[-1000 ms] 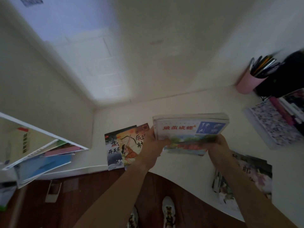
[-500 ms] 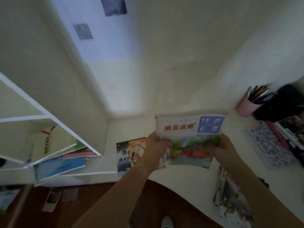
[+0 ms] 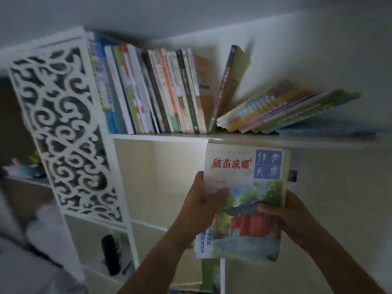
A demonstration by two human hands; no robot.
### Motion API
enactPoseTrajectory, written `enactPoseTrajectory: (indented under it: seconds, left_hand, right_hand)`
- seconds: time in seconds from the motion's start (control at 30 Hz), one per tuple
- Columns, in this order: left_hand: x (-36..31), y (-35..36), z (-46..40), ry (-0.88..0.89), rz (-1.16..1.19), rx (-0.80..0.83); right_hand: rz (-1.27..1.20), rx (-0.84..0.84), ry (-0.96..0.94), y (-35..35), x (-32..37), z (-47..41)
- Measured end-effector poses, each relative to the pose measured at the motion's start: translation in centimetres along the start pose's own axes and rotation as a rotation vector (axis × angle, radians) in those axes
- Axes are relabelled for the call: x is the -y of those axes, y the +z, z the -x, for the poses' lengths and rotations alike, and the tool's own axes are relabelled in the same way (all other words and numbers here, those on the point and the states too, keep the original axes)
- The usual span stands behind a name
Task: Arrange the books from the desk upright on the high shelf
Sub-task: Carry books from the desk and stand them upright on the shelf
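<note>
Below the high shelf (image 3: 212,137), a stack of books (image 3: 246,198) is gripped at its sides by left hand (image 3: 203,206) and right hand (image 3: 284,217). Above it, slumped books (image 3: 282,111) lean beside the upright row (image 3: 148,92). Risk, as judged: the slumped pile could be pushed over, or lower books could slip from the grip.

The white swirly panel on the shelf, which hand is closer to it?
Left. The left hand grips the book's edge on the swirly panel's side; the right hand holds the far edge.
</note>
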State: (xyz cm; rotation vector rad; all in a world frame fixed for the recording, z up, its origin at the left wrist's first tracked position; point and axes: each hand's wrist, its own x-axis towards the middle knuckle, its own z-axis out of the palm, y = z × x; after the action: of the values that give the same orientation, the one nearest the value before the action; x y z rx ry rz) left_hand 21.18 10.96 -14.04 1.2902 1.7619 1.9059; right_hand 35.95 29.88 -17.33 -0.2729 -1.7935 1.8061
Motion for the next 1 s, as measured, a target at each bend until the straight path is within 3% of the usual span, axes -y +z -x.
enactPoseTrajectory:
  seconds: [0.33,0.53,0.63,0.7,0.77,0.87,0.93,1.0]
  left_hand:
    - [-4.9,-15.3,2.0,0.098,0.028,-0.092]
    - [-6.6,-21.1,1.2,0.212,-0.116,-0.152]
    - [-7.3,-23.4,-0.6,0.250,-0.206,-0.281]
    - [-7.8,-24.6,-1.8,0.339,-0.359,-0.464]
    - [-8.3,-25.6,-2.5,0.405,-0.513,-0.638]
    - [-8.4,-27.5,-2.9,0.405,-0.647,-0.856]
    - [-8.3,-28.7,-3.1,0.407,-0.669,-0.930]
    - [-8.5,-29.5,-3.2,0.412,-0.634,-0.953]
  right_hand:
    - [-0.027,0.066,-0.076,15.5,5.3,-3.3]
    - [-0.112,0.102,-0.164,21.6,9.8,-8.1]
    - [-0.020,0.109,-0.231,24.4,12.2,-11.6]
    - [0.129,0.091,-0.309,26.4,13.2,-13.9]
    - [0.368,-0.050,-0.432,27.8,13.6,-16.4]
    - [0.749,-0.431,-0.672,29.0,14.3,-18.9]
    - [1.008,-0.665,-0.779,29.3,15.0,-20.1]
    - [1.144,-0.766,-0.821,30.1,15.5,-21.2]
